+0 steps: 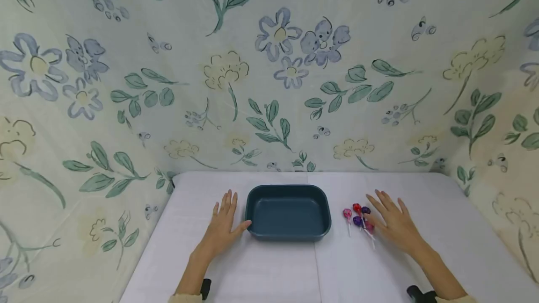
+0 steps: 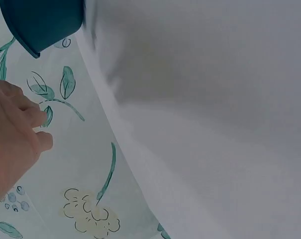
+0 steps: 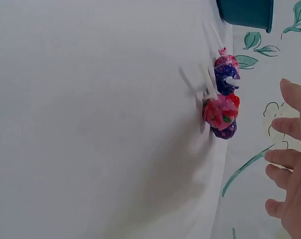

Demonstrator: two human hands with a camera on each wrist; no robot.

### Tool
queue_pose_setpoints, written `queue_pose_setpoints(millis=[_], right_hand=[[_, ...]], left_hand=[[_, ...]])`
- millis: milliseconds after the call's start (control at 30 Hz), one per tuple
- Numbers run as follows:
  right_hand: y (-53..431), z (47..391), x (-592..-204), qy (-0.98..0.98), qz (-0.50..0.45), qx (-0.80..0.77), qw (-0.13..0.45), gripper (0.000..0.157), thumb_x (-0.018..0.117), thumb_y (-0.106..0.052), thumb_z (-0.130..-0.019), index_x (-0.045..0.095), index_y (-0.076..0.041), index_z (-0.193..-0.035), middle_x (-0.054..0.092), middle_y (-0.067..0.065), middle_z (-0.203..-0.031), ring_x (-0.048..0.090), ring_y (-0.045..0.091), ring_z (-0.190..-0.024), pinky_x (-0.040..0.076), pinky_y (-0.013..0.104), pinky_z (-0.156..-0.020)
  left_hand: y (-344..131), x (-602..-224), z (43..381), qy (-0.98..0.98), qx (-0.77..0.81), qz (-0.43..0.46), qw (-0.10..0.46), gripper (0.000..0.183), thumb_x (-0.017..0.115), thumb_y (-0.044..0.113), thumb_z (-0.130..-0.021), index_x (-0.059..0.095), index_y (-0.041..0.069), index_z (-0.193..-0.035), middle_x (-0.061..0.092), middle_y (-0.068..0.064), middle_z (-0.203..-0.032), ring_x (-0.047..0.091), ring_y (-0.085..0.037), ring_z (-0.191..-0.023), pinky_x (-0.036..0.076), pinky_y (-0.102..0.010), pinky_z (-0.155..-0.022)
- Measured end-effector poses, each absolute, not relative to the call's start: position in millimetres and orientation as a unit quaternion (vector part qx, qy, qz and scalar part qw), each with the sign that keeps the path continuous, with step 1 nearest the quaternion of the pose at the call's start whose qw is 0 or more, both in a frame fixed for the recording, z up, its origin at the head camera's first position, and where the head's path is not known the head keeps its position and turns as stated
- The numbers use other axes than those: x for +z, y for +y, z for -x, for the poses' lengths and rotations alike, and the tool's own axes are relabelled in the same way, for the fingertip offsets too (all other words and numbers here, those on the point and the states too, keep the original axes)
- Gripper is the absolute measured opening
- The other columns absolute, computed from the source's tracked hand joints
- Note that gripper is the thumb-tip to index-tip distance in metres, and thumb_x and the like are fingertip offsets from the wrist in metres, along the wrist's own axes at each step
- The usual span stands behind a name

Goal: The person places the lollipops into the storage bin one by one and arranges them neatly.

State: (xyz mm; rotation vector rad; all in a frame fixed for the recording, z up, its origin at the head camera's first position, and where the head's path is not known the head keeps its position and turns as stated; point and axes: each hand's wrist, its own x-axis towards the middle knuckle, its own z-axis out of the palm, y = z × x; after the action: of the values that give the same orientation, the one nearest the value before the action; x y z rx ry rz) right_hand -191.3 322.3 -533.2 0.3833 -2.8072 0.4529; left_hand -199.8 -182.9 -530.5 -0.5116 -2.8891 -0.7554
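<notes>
A dark teal rectangular tray (image 1: pixel 288 238) sits on the white table, toward its back edge. My left hand (image 1: pixel 223 228) is spread at the tray's left side, its thumb overlapping the rim in the head view. Right of the tray lies a small cluster of wrapped lollipops (image 1: pixel 358 221), pink, red and purple, with white sticks. Beside them on the right, my right hand (image 1: pixel 396 226) has its fingers spread and holds nothing. In the right wrist view the lollipops (image 3: pixel 221 110) lie bunched together, a short way from the fingertips.
White cloth covers the table (image 1: pixel 269 275), with a crease running down its middle. Behind and at both sides hangs a floral-patterned curtain (image 1: pixel 269 106). Dark bands show at both wrists.
</notes>
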Motion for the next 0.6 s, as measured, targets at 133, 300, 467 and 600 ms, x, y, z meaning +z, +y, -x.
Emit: queue_pose_setpoints(millis=[133,300,467,600], right_hand=[[311.7,201.3,-529.7,-0.964,-0.142,0.186,0.125,0.059,0.071,-0.034,-0.097,0.054,-0.009,-0.148,0.041,0.032,-0.157,0.034,0.051,-0.147,0.017,0.075,-0.119],[303.1,212.9,-530.6,-0.961,-0.142,0.209,0.110,0.050,0.076,-0.031,-0.094,0.065,-0.011,-0.138,0.044,0.031,-0.156,0.034,0.053,-0.146,0.020,0.076,-0.117],[298.9,221.6,-535.5,-0.962,-0.142,0.218,0.084,0.041,0.079,-0.028,-0.091,0.074,-0.009,-0.127,0.045,0.031,-0.155,0.032,0.055,-0.147,0.019,0.076,-0.118],[296.8,225.1,-543.2,-0.961,-0.150,0.219,0.082,0.037,0.082,-0.024,-0.088,0.077,-0.005,-0.119,0.044,0.032,-0.155,0.032,0.055,-0.147,0.020,0.077,-0.116]], left_hand=[[-177.1,-531.1,201.1,-0.945,-0.276,0.176,0.015,0.103,0.057,0.061,-0.100,0.001,0.007,-0.167,-0.003,-0.011,-0.175,0.000,-0.030,-0.164,0.007,-0.062,-0.130],[-170.4,-530.7,199.3,-0.938,-0.294,0.186,-0.006,0.108,0.061,0.062,-0.097,0.000,0.006,-0.166,-0.004,-0.010,-0.175,0.000,-0.029,-0.164,0.007,-0.061,-0.130],[-164.7,-529.5,197.0,-0.932,-0.310,0.187,-0.025,0.113,0.065,0.063,-0.094,0.002,0.002,-0.166,0.000,-0.012,-0.175,0.006,-0.033,-0.163,0.006,-0.060,-0.131],[-161.6,-529.6,195.5,-0.930,-0.313,0.192,-0.035,0.119,0.069,0.065,-0.090,0.003,0.000,-0.165,0.003,-0.015,-0.175,0.009,-0.035,-0.163,0.007,-0.063,-0.130]])
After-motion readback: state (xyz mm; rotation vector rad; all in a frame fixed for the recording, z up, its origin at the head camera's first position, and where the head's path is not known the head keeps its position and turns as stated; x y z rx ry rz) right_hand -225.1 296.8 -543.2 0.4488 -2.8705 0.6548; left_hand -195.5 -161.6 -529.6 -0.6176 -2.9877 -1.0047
